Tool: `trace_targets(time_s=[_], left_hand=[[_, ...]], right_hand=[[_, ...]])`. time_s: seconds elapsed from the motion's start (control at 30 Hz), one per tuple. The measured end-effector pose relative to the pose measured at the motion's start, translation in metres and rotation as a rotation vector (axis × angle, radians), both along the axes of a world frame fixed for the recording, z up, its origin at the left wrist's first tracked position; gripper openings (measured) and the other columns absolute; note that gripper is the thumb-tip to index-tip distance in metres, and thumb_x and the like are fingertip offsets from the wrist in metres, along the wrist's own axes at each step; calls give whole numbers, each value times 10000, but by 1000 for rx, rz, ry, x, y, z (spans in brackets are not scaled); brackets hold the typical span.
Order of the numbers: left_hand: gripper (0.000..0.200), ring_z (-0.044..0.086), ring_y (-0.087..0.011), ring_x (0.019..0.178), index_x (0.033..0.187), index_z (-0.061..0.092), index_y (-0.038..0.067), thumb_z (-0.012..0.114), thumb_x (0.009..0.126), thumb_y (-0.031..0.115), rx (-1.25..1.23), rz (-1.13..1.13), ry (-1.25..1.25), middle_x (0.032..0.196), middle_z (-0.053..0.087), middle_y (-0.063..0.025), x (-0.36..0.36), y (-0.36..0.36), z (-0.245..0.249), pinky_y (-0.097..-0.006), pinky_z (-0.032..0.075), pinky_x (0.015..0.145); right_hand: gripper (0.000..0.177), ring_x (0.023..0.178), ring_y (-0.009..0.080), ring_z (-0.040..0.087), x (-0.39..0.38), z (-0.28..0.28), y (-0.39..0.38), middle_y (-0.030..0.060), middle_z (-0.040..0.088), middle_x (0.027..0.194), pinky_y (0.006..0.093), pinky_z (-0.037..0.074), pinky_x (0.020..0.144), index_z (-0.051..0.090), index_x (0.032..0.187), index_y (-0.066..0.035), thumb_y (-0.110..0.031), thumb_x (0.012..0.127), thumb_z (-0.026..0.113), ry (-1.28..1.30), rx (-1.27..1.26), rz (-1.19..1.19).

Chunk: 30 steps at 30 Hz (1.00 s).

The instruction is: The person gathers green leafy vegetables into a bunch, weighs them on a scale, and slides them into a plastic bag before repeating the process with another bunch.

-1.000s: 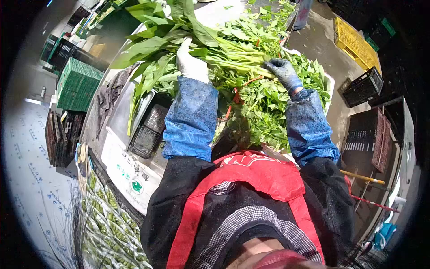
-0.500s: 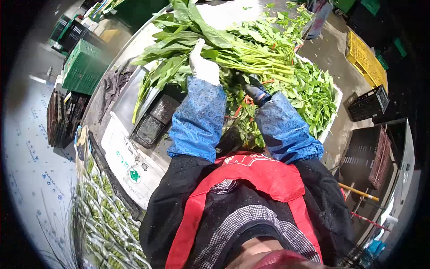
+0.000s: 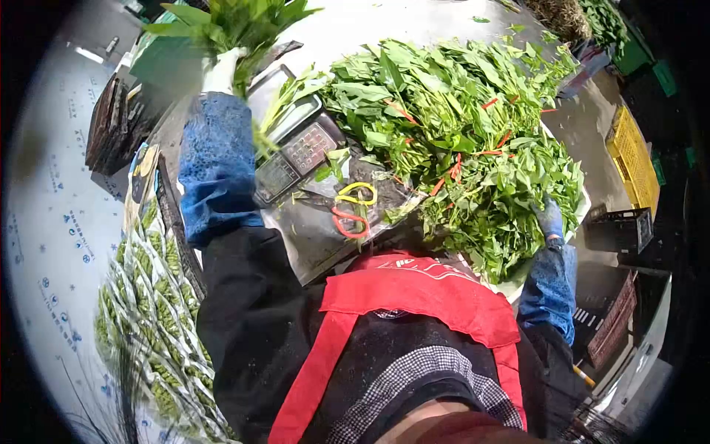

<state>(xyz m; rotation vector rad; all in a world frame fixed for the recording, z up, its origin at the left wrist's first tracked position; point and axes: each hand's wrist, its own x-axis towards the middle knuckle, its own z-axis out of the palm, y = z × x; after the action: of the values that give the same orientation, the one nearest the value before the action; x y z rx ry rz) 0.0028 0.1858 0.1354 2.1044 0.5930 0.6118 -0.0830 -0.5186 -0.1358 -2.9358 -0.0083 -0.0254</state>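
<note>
My left hand (image 3: 222, 72), in a white glove, is wrapped round a bunch of leafy greens (image 3: 240, 22) at the upper left, its stems hanging down past the wrist. On the right, my right hand (image 3: 549, 218), in a bluish glove, touches the edge of a large pile of greens (image 3: 451, 140); its fingers are partly hidden by leaves. Red ties show among the stems of the pile. Scissors with yellow and red handles (image 3: 353, 211) lie on the work surface beside a dark scale with a keypad (image 3: 296, 159).
Bagged greens (image 3: 155, 318) stand at the lower left. Dark stacked crates (image 3: 115, 126) are beyond the table's left side. A yellow crate (image 3: 632, 163) and a black crate (image 3: 621, 229) are on the floor at the right.
My left hand has moved up and left with the bunch, uncovering the scissors and more of the pile. My right hand has moved right to the pile's edge.
</note>
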Motion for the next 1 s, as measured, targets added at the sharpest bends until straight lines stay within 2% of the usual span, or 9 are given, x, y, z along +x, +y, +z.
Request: trace_targets(time_s=[0.03, 0.13, 0.23, 0.3, 0.47, 0.63, 0.77, 0.9, 1.0], left_hand=[[298, 562, -200, 825, 876, 613, 6, 665, 663, 207, 439, 53, 147, 909, 618, -115, 17, 23, -14, -290, 423, 738], [268, 572, -299, 876, 1006, 544, 50, 460, 775, 156, 990, -198, 28, 939, 601, -153, 53, 97, -84, -344, 455, 758], [646, 578, -296, 905, 1240, 319, 129, 590, 714, 387, 822, 95, 545, 981, 596, -121, 13, -1, -86, -403, 440, 793], [1123, 436, -256, 1122, 1355, 74, 129, 721, 530, 528, 699, 57, 794, 1215, 455, -105, 6, -8, -118, -479, 225, 981], [1203, 294, -297, 1227, 1356, 28, 100, 706, 493, 594, 652, -150, 792, 1338, 280, -167, 26, 37, -177, -521, 212, 979], [1122, 303, -304, 1202, 1347, 117, 231, 752, 466, 510, 903, 38, 966, 1364, 219, -101, 43, -55, -100, -619, 226, 897], [636, 446, -291, 1046, 1216, 410, 129, 696, 656, 230, 962, -606, 4, 1119, 486, -123, 76, -140, -84, -440, 370, 839], [626, 468, -309, 1022, 1181, 443, 83, 711, 624, 185, 802, -1017, -159, 1114, 502, -134, 121, -285, -78, -404, 362, 856], [608, 433, -306, 1074, 1185, 438, 93, 688, 658, 266, 823, -1197, -227, 1147, 486, -121, 139, -372, -96, -399, 332, 888]], right_hand=[[598, 913, 340, 532, -7, -3, -7, 224, 548, 1010, 383, 420, 797, 482, 1134, 3, -424, 732, 599, 14, -85, -5], [590, 956, 333, 522, -27, 20, -5, 203, 542, 1056, 372, 416, 827, 492, 1125, 3, -388, 708, 637, -37, -49, -36], [556, 1016, 312, 507, -18, 37, 12, 194, 528, 1102, 340, 400, 865, 492, 1138, -11, -365, 729, 624, 54, 130, -129], [544, 1041, 293, 501, -7, 63, 28, 183, 515, 1132, 332, 392, 882, 472, 1171, -37, -357, 752, 606, 86, 254, -82], [611, 1104, 251, 459, 70, 57, 19, 163, 484, 1185, 319, 350, 934, 434, 1207, -32, -400, 751, 605, 155, 722, -37], [626, 1054, 254, 493, 179, 34, -11, 167, 513, 1144, 320, 373, 902, 440, 1179, 14, -411, 747, 597, 75, 841, -114], [717, 1024, 254, 508, 285, -48, -44, 175, 513, 1135, 333, 390, 880, 402, 1204, 24, -445, 709, 624, 175, 720, -230], [486, 832, 198, 551, 325, -76, -32, 97, 604, 929, 308, 427, 741, 573, 1033, -15, -368, 710, 657, 185, 827, -346], [370, 564, 148, 476, 349, -103, -32, 9, 537, 640, 281, 379, 538, 613, 808, -68, -424, 709, 642, 567, 851, -246]])
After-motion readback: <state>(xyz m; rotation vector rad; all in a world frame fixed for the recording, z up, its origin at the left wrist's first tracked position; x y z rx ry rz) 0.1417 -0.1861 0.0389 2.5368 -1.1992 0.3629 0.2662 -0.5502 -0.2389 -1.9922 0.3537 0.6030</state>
